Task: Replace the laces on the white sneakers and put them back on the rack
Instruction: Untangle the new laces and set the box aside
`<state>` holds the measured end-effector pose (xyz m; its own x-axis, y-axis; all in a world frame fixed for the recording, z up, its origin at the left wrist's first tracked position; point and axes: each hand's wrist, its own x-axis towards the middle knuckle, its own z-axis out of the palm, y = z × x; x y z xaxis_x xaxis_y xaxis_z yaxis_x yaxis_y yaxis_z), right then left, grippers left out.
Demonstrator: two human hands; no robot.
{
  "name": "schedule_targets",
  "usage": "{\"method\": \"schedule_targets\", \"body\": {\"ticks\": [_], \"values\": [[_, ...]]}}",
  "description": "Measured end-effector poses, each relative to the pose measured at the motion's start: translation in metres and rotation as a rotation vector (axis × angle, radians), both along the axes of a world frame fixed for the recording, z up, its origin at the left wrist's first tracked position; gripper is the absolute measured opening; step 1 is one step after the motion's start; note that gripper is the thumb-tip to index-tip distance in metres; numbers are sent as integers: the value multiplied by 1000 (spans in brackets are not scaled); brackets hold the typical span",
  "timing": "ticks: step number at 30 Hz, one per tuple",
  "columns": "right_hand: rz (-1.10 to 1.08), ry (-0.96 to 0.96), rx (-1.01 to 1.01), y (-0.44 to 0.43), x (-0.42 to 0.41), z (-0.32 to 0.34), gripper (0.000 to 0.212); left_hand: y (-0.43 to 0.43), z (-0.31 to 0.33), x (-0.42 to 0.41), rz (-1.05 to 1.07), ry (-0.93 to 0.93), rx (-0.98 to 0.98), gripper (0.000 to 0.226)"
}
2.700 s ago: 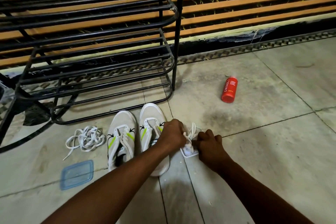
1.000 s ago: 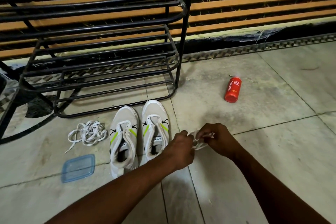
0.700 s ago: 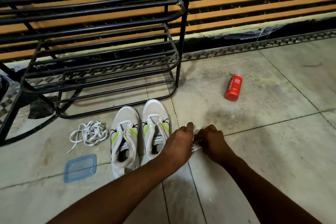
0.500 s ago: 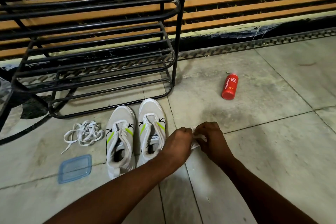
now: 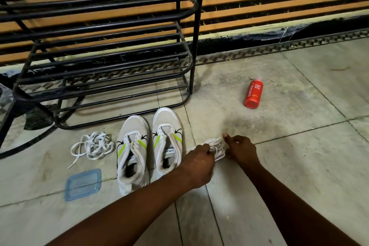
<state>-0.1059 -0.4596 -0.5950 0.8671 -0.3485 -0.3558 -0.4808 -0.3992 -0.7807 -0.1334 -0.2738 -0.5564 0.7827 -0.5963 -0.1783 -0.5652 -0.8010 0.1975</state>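
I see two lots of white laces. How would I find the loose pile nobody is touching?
Find the black metal shoe rack; two white sneakers sit on the floor before it. Left of them, just past the blue lid, lies the loose pile. Unlike the bundle that the left hand and right hand grip to the sneakers' right, it lies tangled and untouched.

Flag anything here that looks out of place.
A red plastic body-wash bottle lies on its side on the tiled floor right of the black metal shoe rack, odd for lacing shoes. Nothing looks spilled.
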Motion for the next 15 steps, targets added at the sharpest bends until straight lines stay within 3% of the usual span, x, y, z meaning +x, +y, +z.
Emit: {"method": "schedule_targets", "body": {"ticks": [4,8,12,15], "values": [[16,3,173,12,15,8,44,3,-7,0,-49,-28,-10,45],[-13,-14,276,17,23,5,18,5,-8,-1,-62,-33,-22,47],[18,-182,402,21,17,16,23,5,-8,0,-65,-9,-37,44],[178,-317,305,16,13,21,24,4,-9,1,-48,8,-39,41]]}}
